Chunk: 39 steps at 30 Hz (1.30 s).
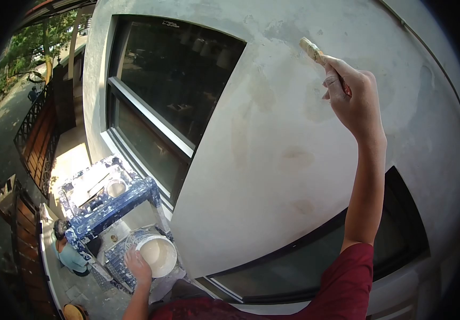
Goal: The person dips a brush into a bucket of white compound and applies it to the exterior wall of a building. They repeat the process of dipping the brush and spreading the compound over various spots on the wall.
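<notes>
My right hand is raised high against the wall, its fingers closed around the handle of a paintbrush. The pale, paint-coated bristles point up and left at a patchy grey area of the wall. Low in the view, my left hand grips the near left side of a white bucket. Off-white paint fills much of the bucket, which seems upright. Some of my left fingers are hard to make out against its rim.
Left of the wall patch is a dark window; another dark window lies below. A paint-splattered blue stool stands beside the bucket, bearing a small container. A person crouches lower down. A wooden gate borders the street.
</notes>
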### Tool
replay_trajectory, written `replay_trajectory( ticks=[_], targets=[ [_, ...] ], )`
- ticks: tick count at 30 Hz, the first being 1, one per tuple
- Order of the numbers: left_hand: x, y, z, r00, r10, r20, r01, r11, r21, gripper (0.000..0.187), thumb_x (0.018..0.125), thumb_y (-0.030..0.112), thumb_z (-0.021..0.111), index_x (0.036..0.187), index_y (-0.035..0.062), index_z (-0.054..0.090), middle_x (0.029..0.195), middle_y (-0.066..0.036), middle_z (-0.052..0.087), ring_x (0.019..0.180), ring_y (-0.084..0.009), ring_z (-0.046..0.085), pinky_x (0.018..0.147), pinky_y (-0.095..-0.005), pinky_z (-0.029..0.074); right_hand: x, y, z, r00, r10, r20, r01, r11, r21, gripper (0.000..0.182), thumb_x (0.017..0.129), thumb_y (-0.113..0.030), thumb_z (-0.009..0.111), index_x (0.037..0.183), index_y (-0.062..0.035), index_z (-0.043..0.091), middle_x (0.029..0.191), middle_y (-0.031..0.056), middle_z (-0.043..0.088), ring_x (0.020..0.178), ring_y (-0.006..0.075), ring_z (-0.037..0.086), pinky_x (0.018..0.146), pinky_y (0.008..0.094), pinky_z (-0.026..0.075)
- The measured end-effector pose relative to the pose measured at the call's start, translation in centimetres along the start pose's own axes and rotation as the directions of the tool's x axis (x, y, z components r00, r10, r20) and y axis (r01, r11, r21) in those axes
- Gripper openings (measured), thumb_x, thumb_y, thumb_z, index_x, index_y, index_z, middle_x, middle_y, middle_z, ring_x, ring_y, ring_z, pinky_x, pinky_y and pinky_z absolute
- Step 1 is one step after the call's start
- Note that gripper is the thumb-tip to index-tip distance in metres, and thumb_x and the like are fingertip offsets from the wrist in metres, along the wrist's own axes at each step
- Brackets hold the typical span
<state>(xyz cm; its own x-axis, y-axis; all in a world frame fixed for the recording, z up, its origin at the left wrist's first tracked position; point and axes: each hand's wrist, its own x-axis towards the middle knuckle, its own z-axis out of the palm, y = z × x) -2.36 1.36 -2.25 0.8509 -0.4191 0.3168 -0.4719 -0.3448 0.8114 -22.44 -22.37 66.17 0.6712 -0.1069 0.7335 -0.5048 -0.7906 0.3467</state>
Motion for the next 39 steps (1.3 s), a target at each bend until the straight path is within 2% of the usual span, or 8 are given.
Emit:
replay_trajectory(
  ticks=[9,13,17,21,25,31,34,39],
  targets=[
    [-0.6,-0.4,0.3,0.999,0.02,-0.032,-0.02,1.0,0.013,0.044,0.113,0.03,0.042,0.133,-0.0019,0.065,0.135,-0.022,0.065,0.128,-0.0436,0.053,0.112,-0.0556,0.036,0.1,-0.9,0.8,0.978,0.051,-0.201,-0.019,0.987,0.158,0.014,0.097,-0.001,0.065,0.103,0.0082,0.073,0.061,0.0221,0.047,0.048,0.028,0.042,0.053,0.0413,0.037],
    [-0.5,-0.2,0.1,0.999,0.034,-0.033,-0.033,0.999,0.031,0.044,0.113,0.03,0.042,0.132,-0.0025,0.065,0.134,-0.022,0.066,0.128,-0.0434,0.054,0.112,-0.0553,0.037,-0.2,-0.6,1.0,0.985,0.079,0.151,-0.088,0.995,0.054,0.019,0.102,-0.001,0.061,0.112,0.0082,0.073,0.06,0.0159,0.052,0.048,0.0188,0.052,0.052,0.0366,0.041],
    [-0.1,-0.1,-0.1,0.999,0.028,-0.016,-0.028,0.999,0.038,0.043,0.113,0.028,0.042,0.131,-0.003,0.064,0.133,-0.022,0.066,0.127,-0.0435,0.054,0.111,-0.0546,0.037,-0.8,-1.1,2.5,0.946,0.224,-0.233,-0.143,0.937,0.319,0.023,0.1,0.0,0.061,0.118,0.0085,0.073,0.061,0.0121,0.057,0.053,0.0163,0.065,0.055,0.031,0.049],
    [0.3,0.6,-0.6,1.0,-0.009,0.013,0.009,1.0,0.011,0.042,0.112,0.027,0.042,0.131,-0.0032,0.064,0.132,-0.022,0.066,0.126,-0.0433,0.055,0.11,-0.0549,0.037,-2.3,-0.5,4.6,0.984,0.162,0.077,-0.173,0.968,0.181,0.025,0.103,-0.001,0.057,0.12,0.007,0.075,0.068,0.0093,0.069,0.057,0.0139,0.068,0.054,0.0271,0.051],
    [-0.3,0.1,0.1,0.997,0.065,-0.041,-0.064,0.997,0.033,0.041,0.111,0.027,0.043,0.131,-0.003,0.064,0.132,-0.023,0.066,0.123,-0.0435,0.056,0.109,-0.0552,0.038,-2.4,-1.7,4.2,0.942,0.332,-0.044,-0.262,0.814,0.519,0.027,0.102,-0.003,0.059,0.121,0.01,0.073,0.076,0.0129,0.075,0.063,0.0153,0.072,0.055,0.0277,0.052],
    [-1.0,-0.1,0.6,0.992,0.101,-0.076,-0.095,0.992,0.084,0.041,0.111,0.026,0.044,0.13,-0.0032,0.065,0.132,-0.022,0.066,0.121,-0.0433,0.057,0.109,-0.0553,0.038,-4.0,-2.5,3.6,0.796,0.278,-0.537,-0.24,0.961,0.141,0.034,0.109,-0.01,0.054,0.132,0.0104,0.068,0.086,0.0178,0.077,0.06,0.0149,0.071,0.052,0.0253,0.056],
    [-0.9,-0.1,0.4,0.993,0.087,-0.077,-0.078,0.99,0.114,0.039,0.11,0.025,0.045,0.13,-0.0026,0.065,0.132,-0.022,0.066,0.121,-0.0426,0.058,0.109,-0.0546,0.039,-7.2,-7.4,4.5,0.797,0.326,-0.508,-0.011,0.849,0.528,0.036,0.108,-0.008,0.053,0.136,0.0128,0.063,0.087,0.0208,0.077,0.06,0.0178,0.072,0.052,0.0271,0.057],
    [-0.3,0.7,-0.1,0.997,0.04,-0.072,-0.031,0.992,0.124,0.035,0.108,0.022,0.051,0.134,0.0035,0.065,0.134,-0.017,0.067,0.126,-0.0385,0.058,0.113,-0.0556,0.035,-17.9,-14.6,13.6,0.979,0.126,0.159,-0.202,0.561,0.803,0.036,0.109,-0.012,0.058,0.138,0.0088,0.062,0.085,0.0178,0.077,0.065,0.0187,0.074,0.057,0.0293,0.058]
  ],
)
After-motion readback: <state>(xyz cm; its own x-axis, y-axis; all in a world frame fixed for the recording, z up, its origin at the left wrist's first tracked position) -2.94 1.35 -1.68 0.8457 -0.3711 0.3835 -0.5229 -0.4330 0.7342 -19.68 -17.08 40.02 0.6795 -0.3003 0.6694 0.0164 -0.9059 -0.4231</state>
